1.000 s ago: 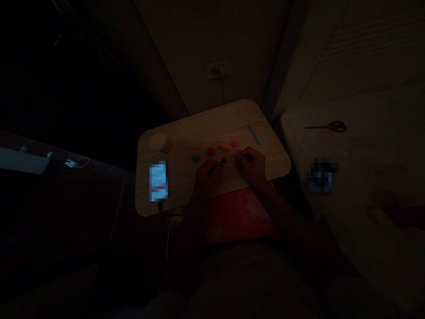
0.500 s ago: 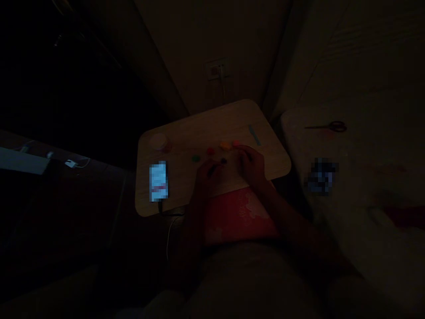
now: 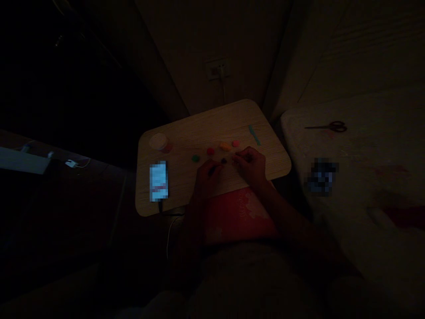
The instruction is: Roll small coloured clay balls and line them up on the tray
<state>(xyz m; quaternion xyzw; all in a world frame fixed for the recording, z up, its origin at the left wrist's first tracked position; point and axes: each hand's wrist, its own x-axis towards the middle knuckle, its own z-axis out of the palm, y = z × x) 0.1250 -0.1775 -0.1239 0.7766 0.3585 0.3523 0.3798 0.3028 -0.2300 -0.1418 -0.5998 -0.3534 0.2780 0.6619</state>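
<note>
In dim light my left hand [image 3: 207, 175] rests low over the small table [image 3: 186, 128], fingers curled in a pinch. Close to its fingertips sits a dark lump [image 3: 223, 161], apparently modelling clay. My right hand [image 3: 250, 163] is on the other side of that lump, thumb and fingers pressed together; anything held in either pinch is too dark to identify. Beyond the hands lie a green lump [image 3: 195, 158], a red lump [image 3: 210, 151], an orange-yellow lump [image 3: 225, 146] and a pink lump [image 3: 235, 143]. Farther right is a teal plastic knife [image 3: 254, 134].
A lidded tub [image 3: 160, 141] stands at the table's left, with a lit phone [image 3: 158, 180] and its cable in front. Scissors [image 3: 327, 127] and a blurred dark item [image 3: 321, 177] lie on the pale surface at right. A wall socket [image 3: 218, 69] is behind.
My right hand reached slightly forward toward the orange-yellow and pink lumps, then drew back near the dark lump with fingers pinched. My left hand has barely moved.
</note>
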